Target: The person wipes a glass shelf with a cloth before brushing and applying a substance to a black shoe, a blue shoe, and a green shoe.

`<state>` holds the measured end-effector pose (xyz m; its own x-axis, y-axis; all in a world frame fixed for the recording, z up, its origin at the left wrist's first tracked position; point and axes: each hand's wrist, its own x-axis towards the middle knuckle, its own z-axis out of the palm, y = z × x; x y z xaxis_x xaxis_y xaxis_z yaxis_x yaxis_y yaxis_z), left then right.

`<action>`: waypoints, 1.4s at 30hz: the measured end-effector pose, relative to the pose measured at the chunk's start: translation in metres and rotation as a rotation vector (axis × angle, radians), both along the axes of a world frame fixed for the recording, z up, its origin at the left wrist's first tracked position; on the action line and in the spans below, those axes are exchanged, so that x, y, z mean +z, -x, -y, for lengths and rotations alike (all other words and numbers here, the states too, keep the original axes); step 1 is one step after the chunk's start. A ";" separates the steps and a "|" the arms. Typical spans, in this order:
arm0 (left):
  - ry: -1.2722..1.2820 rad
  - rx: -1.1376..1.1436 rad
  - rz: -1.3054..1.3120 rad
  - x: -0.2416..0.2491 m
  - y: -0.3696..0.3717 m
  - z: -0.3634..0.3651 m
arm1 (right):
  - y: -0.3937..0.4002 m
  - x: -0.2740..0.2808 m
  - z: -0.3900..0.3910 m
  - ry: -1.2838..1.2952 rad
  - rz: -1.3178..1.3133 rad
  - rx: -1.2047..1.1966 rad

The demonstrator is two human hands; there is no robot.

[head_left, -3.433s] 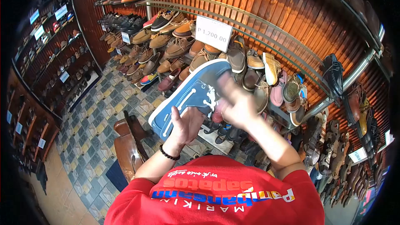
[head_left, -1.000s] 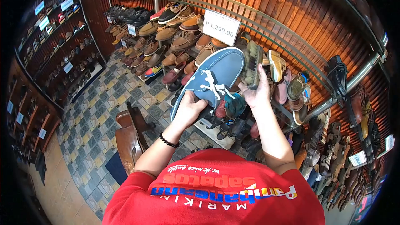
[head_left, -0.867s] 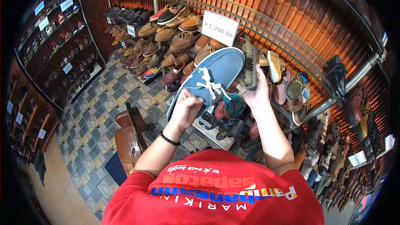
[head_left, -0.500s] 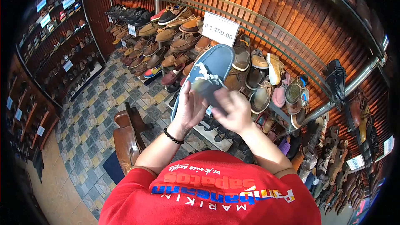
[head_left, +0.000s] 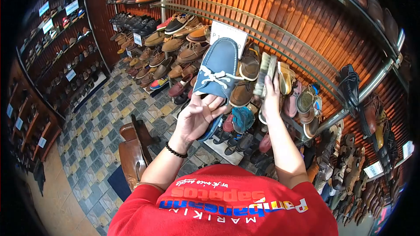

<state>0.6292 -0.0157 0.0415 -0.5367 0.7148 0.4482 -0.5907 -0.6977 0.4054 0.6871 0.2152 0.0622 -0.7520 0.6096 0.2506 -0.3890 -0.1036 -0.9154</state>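
A blue boat shoe (head_left: 222,57) with white laces and pale stitching points toe-up in front of me. My left hand (head_left: 197,120) supports it from the heel end, its fingers reaching into the shoe's opening. To the right, my right hand (head_left: 272,96) grips a shoe brush (head_left: 264,76) with pale bristles, held upright and apart from the shoe. The bristles face left, toward the shoe. Part of the brush's back is covered by my fingers.
Shelves of brown loafers and boat shoes (head_left: 192,52) stand right behind the shoe. A price card (head_left: 217,30) is partly covered by it. A brown leather chair-like piece (head_left: 130,150) stands on the tiled floor (head_left: 100,148). A metal rail (head_left: 372,85) runs at right.
My right hand has moved up and right, away from the shoe, and the brush now shows clearly. The blue shoe has turned more upright, its top facing me.
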 end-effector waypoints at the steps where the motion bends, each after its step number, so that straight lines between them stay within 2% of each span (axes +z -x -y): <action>1: 0.060 0.000 -0.036 0.006 -0.003 0.002 | 0.006 -0.002 0.002 0.129 -0.100 0.087; 4: 0.217 0.036 -0.191 0.001 -0.003 -0.005 | 0.012 0.008 0.040 0.374 -0.203 0.015; 5: 0.459 0.190 -0.332 -0.002 -0.002 -0.006 | 0.010 0.011 0.045 0.328 -0.266 0.082; 6: 0.705 0.346 -0.468 -0.009 -0.001 -0.007 | 0.005 0.017 0.049 0.380 -0.201 0.062; 7: 0.402 0.489 -0.509 -0.012 -0.004 -0.018 | -0.002 0.025 0.056 0.435 -0.132 0.041; 8: 0.573 0.592 -0.704 -0.014 -0.003 -0.013 | -0.005 0.029 0.059 0.487 -0.064 0.022; 9: 0.687 0.686 -0.850 -0.014 -0.003 -0.010 | 0.002 0.012 0.046 0.432 -0.163 0.158; 10: 0.800 0.779 -0.995 -0.007 -0.008 -0.006 | 0.002 0.013 0.047 0.400 -0.161 0.143; 11: 0.744 0.808 -0.880 -0.004 -0.015 -0.010 | 0.001 0.016 0.050 0.368 -0.157 0.128; 14: 0.824 0.726 -0.794 -0.017 -0.003 -0.008 | -0.001 0.016 0.057 0.264 -0.174 0.114; 15: 0.882 0.810 -0.847 -0.020 0.000 -0.007 | -0.001 0.012 0.058 0.242 -0.187 0.130; 18: 0.834 0.990 -0.994 -0.023 0.006 -0.005 | -0.003 0.012 0.063 0.242 -0.227 0.163; 19: 0.869 1.120 -1.248 -0.030 0.008 -0.003 | -0.004 0.013 0.064 0.238 -0.244 0.176; 20: 0.819 1.201 -1.353 -0.035 0.011 -0.003 | -0.004 0.013 0.066 0.235 -0.262 0.189; 22: 0.704 1.357 -1.562 -0.036 0.016 -0.003 | -0.002 0.011 0.070 0.055 -0.262 0.148; 23: 0.698 1.322 -1.565 -0.032 0.019 -0.003 | -0.007 0.014 0.076 -0.155 -0.219 0.043; 24: 0.687 1.218 -1.408 -0.028 0.020 -0.004 | -0.010 0.013 0.082 -0.287 -0.193 0.007; 26: 0.634 1.122 -1.340 -0.033 0.026 -0.008 | -0.015 0.015 0.090 -0.640 -0.144 -0.100; 27: 0.690 1.067 -1.311 -0.039 0.026 -0.010 | -0.016 0.017 0.084 -0.790 -0.084 -0.116; 28: 0.666 1.123 -1.334 -0.035 0.024 -0.013 | -0.017 0.023 0.081 -0.939 -0.024 -0.135; 29: 0.642 1.180 -1.356 -0.031 0.021 -0.016 | -0.013 0.031 0.079 -1.012 -0.101 -0.225; 30: 0.634 1.062 -1.307 -0.026 0.018 -0.015 | -0.014 0.039 0.082 -0.953 -0.123 -0.234; 31: 0.629 1.115 -1.400 -0.015 0.015 -0.016 | -0.015 0.049 0.086 -0.894 -0.147 -0.242; 32: 0.625 1.168 -1.488 -0.008 0.013 -0.018 | -0.016 0.043 0.090 -1.022 -0.159 -0.270; 33: 0.592 1.353 -1.474 -0.005 0.012 -0.020 | -0.017 0.036 0.094 -1.145 -0.177 -0.303; 34: 0.523 0.911 -1.103 -0.025 0.024 -0.023 | -0.026 0.017 0.102 -1.308 -0.128 -0.252; 35: 0.712 0.833 -1.170 -0.026 0.026 -0.013 | -0.036 -0.003 0.113 -1.223 -0.135 -0.121; 36: 0.895 0.753 -1.230 -0.028 0.026 -0.007 | -0.046 -0.012 0.115 -1.268 -0.151 -0.076; 37: 0.722 1.028 -1.322 -0.047 0.029 -0.013 | -0.042 -0.006 0.109 -1.268 -0.131 -0.097; 38: 0.561 1.098 -1.132 -0.042 0.026 -0.020 | -0.040 -0.001 0.103 -1.260 -0.107 -0.123; 39: 0.585 1.164 -1.343 -0.047 0.023 -0.020 | -0.026 0.012 0.093 -1.187 -0.006 -0.201; 40: 0.610 1.212 -1.557 -0.054 0.018 -0.019 | -0.012 0.027 0.084 -1.093 0.039 -0.260; 42: 0.540 1.146 -1.530 -0.049 0.013 -0.023 | 0.005 0.055 0.074 -0.835 0.067 -0.290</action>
